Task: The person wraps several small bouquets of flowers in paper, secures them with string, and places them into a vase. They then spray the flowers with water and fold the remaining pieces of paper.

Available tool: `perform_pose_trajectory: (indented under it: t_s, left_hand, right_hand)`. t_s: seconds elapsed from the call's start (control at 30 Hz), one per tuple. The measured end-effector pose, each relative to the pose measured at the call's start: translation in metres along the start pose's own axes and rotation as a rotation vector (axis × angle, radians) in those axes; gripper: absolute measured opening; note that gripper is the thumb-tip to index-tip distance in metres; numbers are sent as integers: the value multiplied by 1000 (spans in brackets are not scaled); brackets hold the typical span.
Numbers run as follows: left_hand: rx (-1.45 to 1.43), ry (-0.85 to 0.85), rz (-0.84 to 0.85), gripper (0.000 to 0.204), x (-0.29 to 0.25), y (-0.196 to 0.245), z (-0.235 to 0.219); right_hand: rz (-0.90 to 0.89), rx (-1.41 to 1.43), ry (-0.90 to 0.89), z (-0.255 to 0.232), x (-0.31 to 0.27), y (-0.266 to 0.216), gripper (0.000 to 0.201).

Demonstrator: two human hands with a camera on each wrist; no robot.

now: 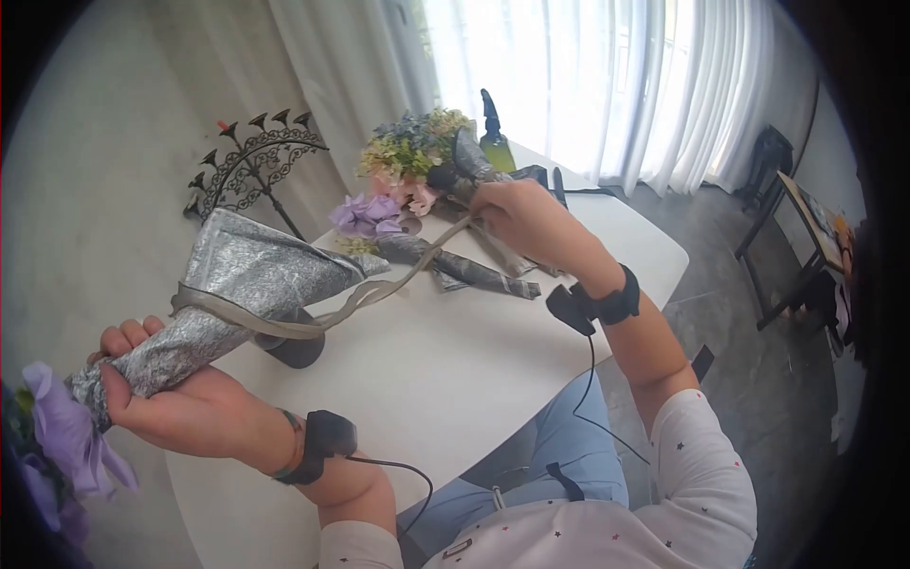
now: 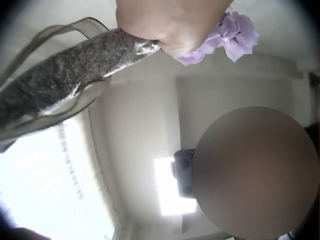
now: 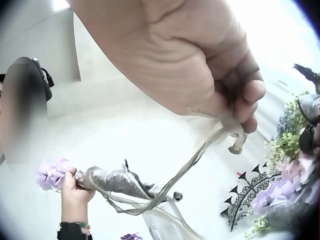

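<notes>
In the head view my left hand [image 1: 204,408] grips a bouquet's crinkled silver wrapping paper [image 1: 251,261] at its narrow part. The bouquet points down to the left, with purple flowers [image 1: 71,431] beyond the hand and the wrap's wide end up over the table. A sheer grey-beige ribbon [image 1: 379,292] loops round the wrap. Its strands run across to my right hand [image 1: 536,223], which pinches them between thumb and curled fingers. The right wrist view shows the ribbon's end [image 3: 236,147] hanging just past those fingertips. A dark round object [image 1: 296,346] sits on the table behind the ribbon.
On the white table [image 1: 427,370] lie wrapped bouquets with yellow-green, pink and purple flowers [image 1: 374,213]. A spray bottle [image 1: 494,147] stands behind them. A black metal candelabra [image 1: 256,156] is at the back left. White curtains [image 1: 588,85] hang behind.
</notes>
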State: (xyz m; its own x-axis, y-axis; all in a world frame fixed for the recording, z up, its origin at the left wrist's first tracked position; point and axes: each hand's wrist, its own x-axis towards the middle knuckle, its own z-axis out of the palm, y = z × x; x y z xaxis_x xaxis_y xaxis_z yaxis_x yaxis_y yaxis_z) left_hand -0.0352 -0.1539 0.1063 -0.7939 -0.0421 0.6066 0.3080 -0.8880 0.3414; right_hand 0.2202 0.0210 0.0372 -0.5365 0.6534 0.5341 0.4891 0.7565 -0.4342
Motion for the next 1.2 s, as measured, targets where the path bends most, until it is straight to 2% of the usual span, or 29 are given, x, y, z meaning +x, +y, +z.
perform_pose_trajectory:
  t_s: [0.07,0.1,0.13,0.17,0.2,0.27,0.4,0.5,0.57,0.6,0.67,0.73,0.8,0.93,1.0,1.07,1.13,1.2]
  left_hand:
    - [17,59,18,18,-2,5,5]
    - [13,45,30,18,-1,5,4]
    - [7,31,38,18,-1,4,4]
    - [1,38,30,18,1,4,2]
    - [4,40,30,19,4,4,-1]
    - [-3,44,11,20,8,3,-4]
    - [11,119,-21,25,13,2,-11]
    - [31,73,-41,25,15,-1,-15]
    - [26,42,-43,25,15,-2,-16]
    - [24,42,-50,25,14,-2,-15]
    - [36,38,-40,25,13,-3,-14]
    - [24,31,-49,25,14,-3,-15]
    - [15,22,-57,25,12,-3,-13]
    - [39,42,-54,24,10,-1,-11]
    - [34,41,-53,23,12,-2,-16]
    - [12,-9,-53,24,14,-5,-20]
    - [9,-17,-53,24,15,-5,-20]
    - [4,-24,-54,24,12,-4,-16]
  right_hand:
    - [56,-28,24,-8,-3,4,14]
    - [51,-34,24,-14,-4,11,14]
    - [122,-117,23,-21,-3,21,15]
    - [196,-204,21,-30,-3,35,15]
    - [162,-226,75,-41,-1,53,16]
    - [240,-286,113,-71,0,89,15]
    - [577,-137,268,-140,-15,149,20]
    - [673,70,453,-187,-36,182,21]
    - [646,256,643,-210,-46,195,22]
    - [605,226,797,-218,-48,200,24]
    - [367,346,1084,-221,-45,203,25]
    - [276,380,1052,-214,-40,193,28]
    - [345,292,762,-193,-35,177,29]
    - [499,194,-250,-137,-32,146,23]
    - [450,-39,-601,-99,-35,131,20]
    - [308,-148,-826,-63,-49,133,21]
    - [242,-322,-985,-29,-70,141,31]
    - [190,-470,-1009,-12,-86,124,36]
